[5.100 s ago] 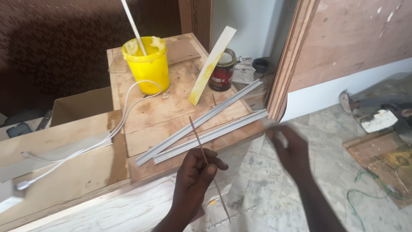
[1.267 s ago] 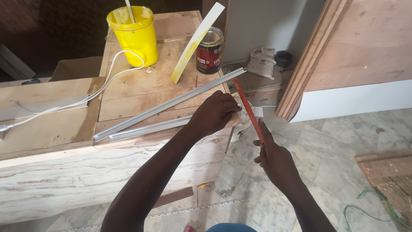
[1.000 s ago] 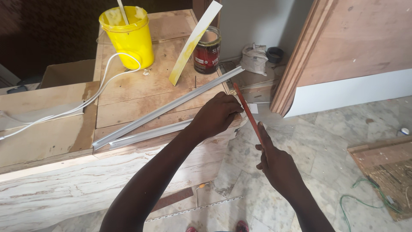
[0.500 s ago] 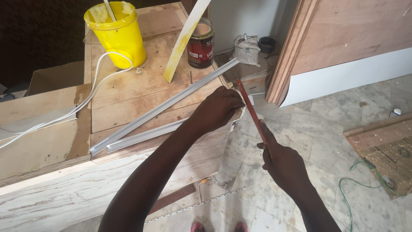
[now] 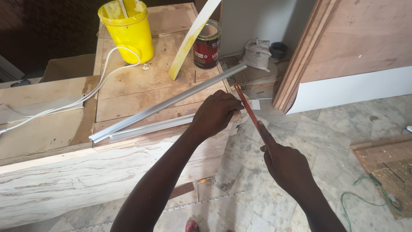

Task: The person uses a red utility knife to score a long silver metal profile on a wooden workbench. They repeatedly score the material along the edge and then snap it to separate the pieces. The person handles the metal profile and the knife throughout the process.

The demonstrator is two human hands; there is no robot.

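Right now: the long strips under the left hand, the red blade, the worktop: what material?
Long strips: likely aluminium, matte silver, thin folded profile. Red blade: probably painted steel; thin, flat. Worktop: plywood, unfinished, grain and seams visible.

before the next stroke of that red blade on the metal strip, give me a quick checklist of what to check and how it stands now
1. Left hand pressing the upper metal strip onto the wooden bench: ok.
2. Right hand has a grip on the red blade, forefinger along it: ok.
3. Blade meets the strip near its overhanging end: ok.
4. Left fingers clear of the blade: not ok, they sit right beside it.
5. White cable, yellow bucket and paint tin away from the cut: ok.
6. Cut mark on the strip: cannot tell.
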